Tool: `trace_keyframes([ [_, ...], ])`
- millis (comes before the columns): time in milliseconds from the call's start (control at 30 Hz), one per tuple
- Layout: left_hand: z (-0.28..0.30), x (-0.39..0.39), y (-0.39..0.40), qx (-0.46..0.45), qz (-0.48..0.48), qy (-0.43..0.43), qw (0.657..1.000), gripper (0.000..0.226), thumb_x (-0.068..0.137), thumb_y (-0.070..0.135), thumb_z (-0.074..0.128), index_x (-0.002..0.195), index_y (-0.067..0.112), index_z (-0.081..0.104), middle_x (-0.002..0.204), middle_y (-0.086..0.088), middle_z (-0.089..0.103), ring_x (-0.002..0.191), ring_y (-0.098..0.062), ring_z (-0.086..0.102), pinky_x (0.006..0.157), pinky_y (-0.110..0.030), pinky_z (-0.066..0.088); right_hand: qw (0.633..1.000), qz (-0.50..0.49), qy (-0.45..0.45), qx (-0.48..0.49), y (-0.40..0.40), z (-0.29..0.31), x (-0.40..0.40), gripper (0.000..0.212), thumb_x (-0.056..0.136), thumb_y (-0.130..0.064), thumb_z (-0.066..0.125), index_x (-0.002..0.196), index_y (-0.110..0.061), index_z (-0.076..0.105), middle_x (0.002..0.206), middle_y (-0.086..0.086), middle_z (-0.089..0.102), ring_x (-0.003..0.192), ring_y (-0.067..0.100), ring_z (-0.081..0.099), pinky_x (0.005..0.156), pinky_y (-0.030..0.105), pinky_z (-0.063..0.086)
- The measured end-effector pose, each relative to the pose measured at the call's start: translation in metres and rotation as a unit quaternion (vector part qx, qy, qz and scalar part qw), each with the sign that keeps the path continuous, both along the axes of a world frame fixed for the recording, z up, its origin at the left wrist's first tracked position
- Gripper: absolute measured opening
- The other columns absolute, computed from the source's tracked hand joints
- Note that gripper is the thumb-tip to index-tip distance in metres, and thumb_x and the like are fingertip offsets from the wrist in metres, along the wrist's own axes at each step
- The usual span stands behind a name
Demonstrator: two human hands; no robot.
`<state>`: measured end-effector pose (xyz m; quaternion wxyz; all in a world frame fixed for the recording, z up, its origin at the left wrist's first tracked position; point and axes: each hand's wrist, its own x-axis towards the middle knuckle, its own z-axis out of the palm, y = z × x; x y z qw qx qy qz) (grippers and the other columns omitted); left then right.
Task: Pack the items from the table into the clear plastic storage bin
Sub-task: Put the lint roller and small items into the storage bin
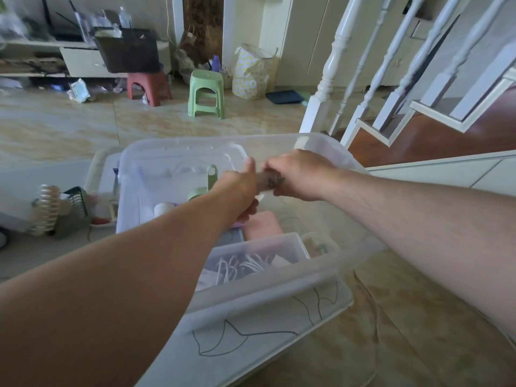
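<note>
A large clear plastic storage bin (279,297) stands on the table in front of me. Over its middle both hands grip one small brownish item (266,180) with a dark mark; what it is I cannot tell. My left hand (240,191) holds its near end and my right hand (296,174) holds its far end. Inside the bin lie a green utensil (211,177), a white cylinder (163,209), a pink block (264,226) and a smaller clear box (268,248) with white cords. My forearms hide part of the contents.
A big hair claw (47,209) and a dark green basket (74,212) sit on the table left of the bin. A white tray (103,174) lies behind them. On the floor beyond stand a green stool (206,92) and a red stool (149,85). A white stair railing (332,65) rises at right.
</note>
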<state>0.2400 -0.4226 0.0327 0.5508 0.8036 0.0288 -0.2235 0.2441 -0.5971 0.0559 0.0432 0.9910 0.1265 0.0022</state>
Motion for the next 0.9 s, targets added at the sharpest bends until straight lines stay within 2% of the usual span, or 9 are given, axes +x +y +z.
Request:
trace_keyframes([
  [67, -0.006, -0.001, 0.011, 0.203, -0.134, -0.094, 0.965, 0.051, 0.101, 0.049, 0.050, 0.121, 0.003, 0.059, 0.113, -0.017, 0.071, 0.097, -0.033, 0.071, 0.079, -0.037, 0.056, 0.995, -0.036, 0.049, -0.080, -0.004, -0.007, 0.012, 0.030, 0.081, -0.037, 0.079, 0.101, -0.035, 0.057, 0.096, -0.007, 0.064, 0.089, 0.024, 0.063, 0.072, 0.041, 0.056],
  [133, -0.012, -0.008, 0.017, 0.345, -0.303, -0.148, 0.876, 0.036, 0.101, 0.033, 0.052, 0.124, 0.008, 0.063, 0.123, -0.009, 0.068, 0.107, -0.028, 0.065, 0.081, -0.033, 0.047, 0.985, -0.043, 0.082, -0.147, -0.006, -0.018, 0.024, 0.030, 0.079, -0.041, 0.078, 0.101, -0.034, 0.058, 0.098, -0.005, 0.063, 0.088, 0.025, 0.062, 0.064, 0.035, 0.050],
  [233, -0.012, -0.020, 0.018, 0.410, -0.457, -0.107, 0.782, 0.046, 0.100, 0.043, 0.055, 0.138, 0.017, 0.059, 0.135, -0.004, 0.063, 0.117, -0.024, 0.062, 0.095, -0.035, 0.048, 0.977, -0.014, 0.105, -0.183, -0.001, -0.039, 0.040, 0.029, 0.082, -0.040, 0.079, 0.104, -0.028, 0.064, 0.104, -0.001, 0.059, 0.093, 0.027, 0.064, 0.058, 0.031, 0.040],
  [367, -0.007, -0.024, 0.008, 0.440, -0.514, -0.114, 0.728, 0.048, 0.104, 0.044, 0.051, 0.138, 0.012, 0.060, 0.130, -0.006, 0.066, 0.116, -0.026, 0.064, 0.085, -0.031, 0.041, 0.979, 0.006, 0.113, -0.169, 0.001, -0.067, 0.051, 0.027, 0.090, -0.036, 0.076, 0.110, -0.021, 0.065, 0.108, 0.004, 0.059, 0.099, 0.029, 0.064, 0.067, 0.033, 0.045],
  [467, 0.000, -0.027, 0.005, 0.454, -0.537, -0.113, 0.702, 0.041, 0.104, 0.041, 0.050, 0.127, 0.011, 0.066, 0.112, -0.006, 0.067, 0.106, -0.026, 0.066, 0.086, -0.034, 0.046, 0.988, -0.018, 0.109, -0.110, 0.001, -0.080, 0.048, 0.019, 0.092, -0.027, 0.070, 0.106, -0.022, 0.058, 0.103, 0.005, 0.064, 0.095, 0.030, 0.066, 0.074, 0.039, 0.056],
  [567, 0.002, -0.029, 0.005, 0.468, -0.538, -0.115, 0.692, 0.041, 0.106, 0.037, 0.048, 0.133, 0.009, 0.062, 0.117, -0.007, 0.065, 0.105, -0.026, 0.062, 0.082, -0.033, 0.041, 0.990, -0.048, 0.124, -0.038, 0.003, -0.085, 0.040, 0.029, 0.098, -0.020, 0.055, 0.125, -0.030, 0.050, 0.105, 0.002, 0.063, 0.087, 0.029, 0.065, 0.071, 0.039, 0.057],
  [633, 0.002, -0.031, 0.007, 0.463, -0.530, -0.120, 0.700, 0.043, 0.106, 0.036, 0.048, 0.138, 0.010, 0.058, 0.126, -0.008, 0.064, 0.103, -0.025, 0.058, 0.083, -0.034, 0.039, 0.988, -0.047, 0.148, -0.021, 0.006, -0.086, 0.037, 0.035, 0.097, -0.012, 0.052, 0.122, -0.036, 0.057, 0.108, -0.003, 0.062, 0.086, 0.024, 0.063, 0.072, 0.036, 0.056],
  [767, 0.002, -0.031, 0.007, 0.440, -0.522, -0.119, 0.721, 0.043, 0.105, 0.034, 0.052, 0.142, 0.011, 0.052, 0.116, -0.005, 0.057, 0.099, -0.023, 0.052, 0.084, -0.033, 0.038, 0.975, -0.046, 0.218, -0.014, 0.018, -0.083, 0.038, 0.050, 0.089, -0.005, 0.056, 0.123, -0.040, 0.070, 0.121, -0.012, 0.067, 0.106, 0.019, 0.064, 0.095, 0.041, 0.057],
  [900, 0.005, -0.032, 0.004, 0.435, -0.525, -0.120, 0.722, 0.041, 0.106, 0.029, 0.051, 0.141, 0.008, 0.052, 0.101, -0.002, 0.048, 0.104, -0.025, 0.052, 0.086, -0.033, 0.037, 0.963, -0.072, 0.258, -0.001, 0.027, -0.068, 0.031, 0.067, 0.095, -0.006, 0.046, 0.154, -0.036, 0.046, 0.151, -0.011, 0.056, 0.133, 0.021, 0.056, 0.110, 0.036, 0.047],
])
